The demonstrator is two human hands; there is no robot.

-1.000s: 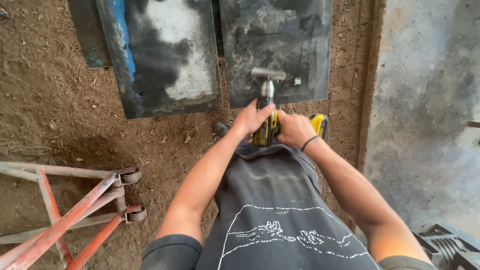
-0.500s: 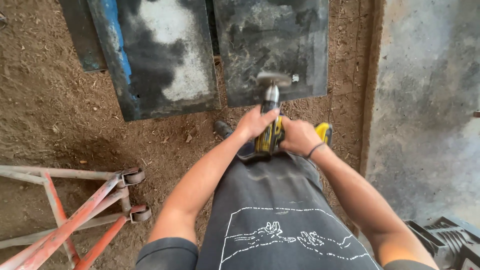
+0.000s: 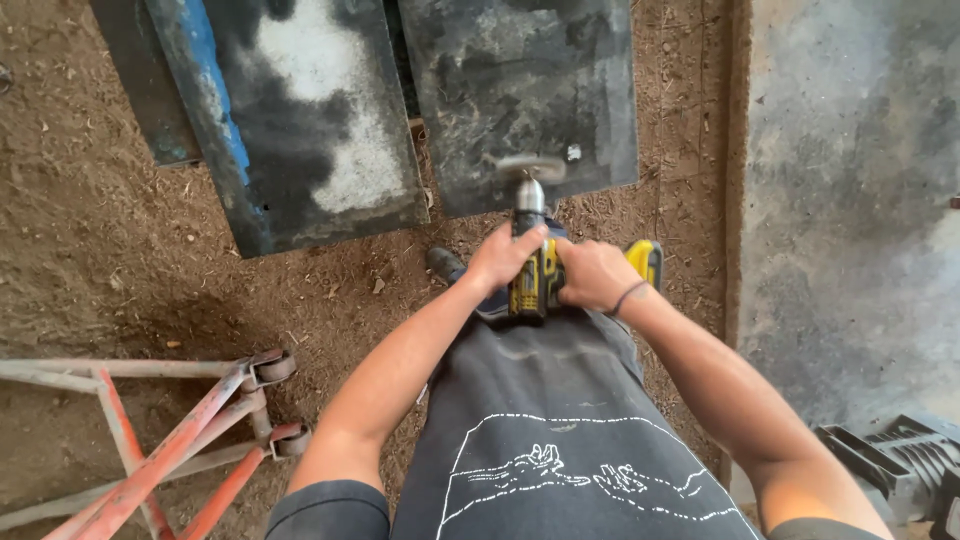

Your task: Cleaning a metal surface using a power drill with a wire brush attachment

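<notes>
Drill (image 3: pixel 533 285), yellow and black, sits gripped in both fists above the near edge of the right dark metal sheet (image 3: pixel 520 95): left hand (image 3: pixel 505 258) wraps its top, right hand (image 3: pixel 590 275) the handle. Its spinning wire wheel (image 3: pixel 530 167) has crept slightly lower along that edge than a second ago, so the work carries on.

A yellow-and-black power drill (image 3: pixel 534 280) points away; its round wire brush (image 3: pixel 530 167) touches a dark metal panel (image 3: pixel 520 90).

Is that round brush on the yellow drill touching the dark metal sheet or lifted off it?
Apparently touching: the brush lies against the sheet, with both hands gripping the drill.
</notes>
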